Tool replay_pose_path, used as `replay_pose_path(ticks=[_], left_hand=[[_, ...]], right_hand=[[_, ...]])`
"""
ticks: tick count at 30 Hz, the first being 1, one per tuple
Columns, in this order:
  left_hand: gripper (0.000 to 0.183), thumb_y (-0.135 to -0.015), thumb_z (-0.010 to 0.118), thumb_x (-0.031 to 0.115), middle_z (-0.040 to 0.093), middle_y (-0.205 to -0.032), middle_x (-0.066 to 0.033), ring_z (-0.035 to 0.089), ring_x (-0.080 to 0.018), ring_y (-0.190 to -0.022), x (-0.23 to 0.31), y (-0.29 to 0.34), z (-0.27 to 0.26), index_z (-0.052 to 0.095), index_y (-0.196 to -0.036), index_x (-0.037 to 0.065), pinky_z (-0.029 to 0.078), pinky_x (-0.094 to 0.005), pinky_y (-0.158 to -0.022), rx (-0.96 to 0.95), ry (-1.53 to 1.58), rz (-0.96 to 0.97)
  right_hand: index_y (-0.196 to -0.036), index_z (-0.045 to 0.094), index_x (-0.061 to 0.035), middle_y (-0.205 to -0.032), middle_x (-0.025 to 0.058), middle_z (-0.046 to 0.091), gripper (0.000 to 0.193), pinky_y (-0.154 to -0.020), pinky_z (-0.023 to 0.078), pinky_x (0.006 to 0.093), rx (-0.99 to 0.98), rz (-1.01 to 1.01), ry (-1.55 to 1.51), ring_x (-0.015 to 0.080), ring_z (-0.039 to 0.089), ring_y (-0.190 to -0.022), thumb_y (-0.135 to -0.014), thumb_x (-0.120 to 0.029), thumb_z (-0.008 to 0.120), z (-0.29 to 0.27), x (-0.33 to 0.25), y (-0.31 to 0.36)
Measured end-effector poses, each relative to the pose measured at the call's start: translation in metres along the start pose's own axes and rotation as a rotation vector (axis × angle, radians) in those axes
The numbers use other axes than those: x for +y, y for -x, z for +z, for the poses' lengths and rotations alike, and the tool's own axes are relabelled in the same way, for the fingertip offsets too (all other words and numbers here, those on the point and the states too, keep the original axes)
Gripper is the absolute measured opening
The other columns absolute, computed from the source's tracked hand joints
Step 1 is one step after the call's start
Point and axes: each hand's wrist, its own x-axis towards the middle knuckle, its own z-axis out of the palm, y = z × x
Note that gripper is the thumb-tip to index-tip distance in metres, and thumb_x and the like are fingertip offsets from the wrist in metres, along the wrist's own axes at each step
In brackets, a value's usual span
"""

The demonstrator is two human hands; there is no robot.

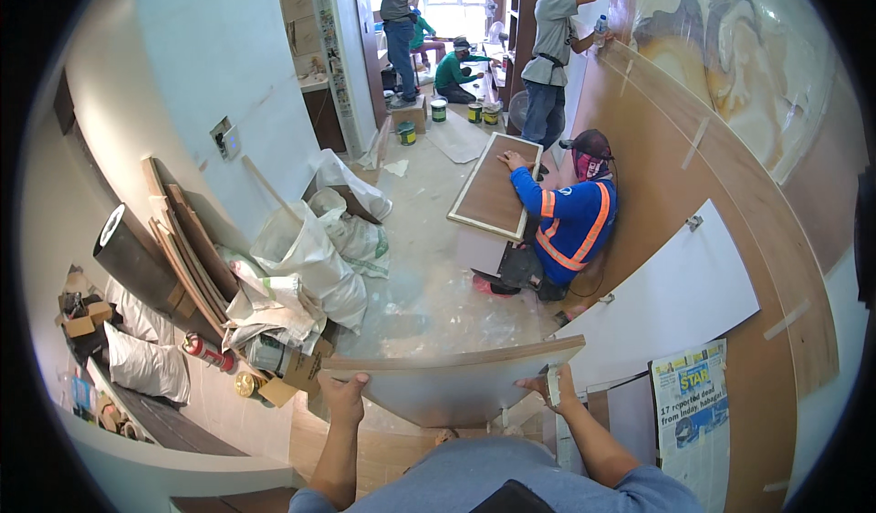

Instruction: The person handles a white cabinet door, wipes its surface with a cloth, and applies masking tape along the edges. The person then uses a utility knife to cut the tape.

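A board [452, 387] with a pale, smooth face and a brown wooden edge is held up in front of my body. My left hand [345, 398] grips its left end, with the thumb lying over the near face. At the opposite end my right hand [558, 392] is closed on the board, its thumb pointing inward. A small light-coloured fitting [552, 384] shows beside the right fingers; its kind is unclear. Another small piece sticks out at the board's lower edge. Most of my fingers are hidden behind the board.
Ahead, a person in a blue jacket with orange stripes [573, 226] sits holding a brown framed panel [493, 185]. White sacks [315, 262], wood strips [187, 248] and a fire extinguisher [208, 352] stand left. A white panel [671, 285] and newspaper [691, 404] are right. Others work farther back.
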Motion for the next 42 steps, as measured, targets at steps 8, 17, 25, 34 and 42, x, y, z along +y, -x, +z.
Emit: replay_pose_path(ticks=[8,17,25,34,42], left_hand=[[0.072,-0.084,0.078,0.068,0.060,-0.103,-0.0012,0.058,-0.0132,-0.095,0.031,-0.088,0.034,0.059,-0.112,0.004,0.048,-0.0322,-0.083,-0.091,0.028,0.184],[0.060,-0.084,0.083,0.058,0.049,-0.094,0.0003,0.053,-0.0130,-0.088,0.053,-0.152,0.165,0.054,-0.102,0.009,0.049,-0.0297,-0.087,-0.453,0.216,0.085],[0.062,-0.083,0.080,0.063,0.052,-0.093,-0.0021,0.057,-0.0161,-0.090,0.034,-0.190,0.258,0.055,-0.100,0.008,0.049,-0.0293,-0.087,-0.546,0.193,0.079],[0.066,-0.086,0.080,0.060,0.054,-0.104,-0.0021,0.054,-0.0178,-0.104,0.004,-0.211,0.324,0.056,-0.116,0.006,0.046,-0.0346,-0.098,-0.356,0.226,0.116],[0.068,-0.091,0.070,0.064,0.055,-0.107,-0.0044,0.054,-0.0182,-0.103,0.014,-0.232,0.344,0.059,-0.119,0.003,0.044,-0.0335,-0.091,-0.403,0.029,0.243]], right_hand=[[-0.089,0.066,-0.0017,-0.081,0.0017,0.064,0.034,-0.072,0.053,0.0352,0.166,-0.386,-0.595,0.0180,0.061,-0.075,-0.075,-0.014,0.094,-0.038,-0.048,-0.007],[-0.095,0.072,-0.0035,-0.081,0.0078,0.065,0.034,-0.061,0.046,0.0328,0.275,-0.766,-0.566,0.0206,0.063,-0.071,-0.067,-0.003,0.092,-0.122,-0.035,-0.052],[-0.093,0.071,-0.0023,-0.081,0.0078,0.057,0.033,-0.064,0.043,0.0355,0.356,-0.651,-0.605,0.0234,0.057,-0.073,-0.062,0.004,0.083,-0.172,0.006,-0.105],[-0.113,0.067,-0.0006,-0.105,0.0114,0.069,0.041,-0.086,0.055,0.0349,0.301,-0.320,-0.718,0.0277,0.069,-0.100,-0.075,0.002,0.082,-0.222,0.028,-0.140],[-0.119,0.072,-0.0078,-0.121,0.0122,0.069,0.047,-0.108,0.047,0.0420,1.138,-0.045,0.277,0.0318,0.063,-0.119,-0.076,-0.016,0.090,-0.382,0.058,-0.087]])
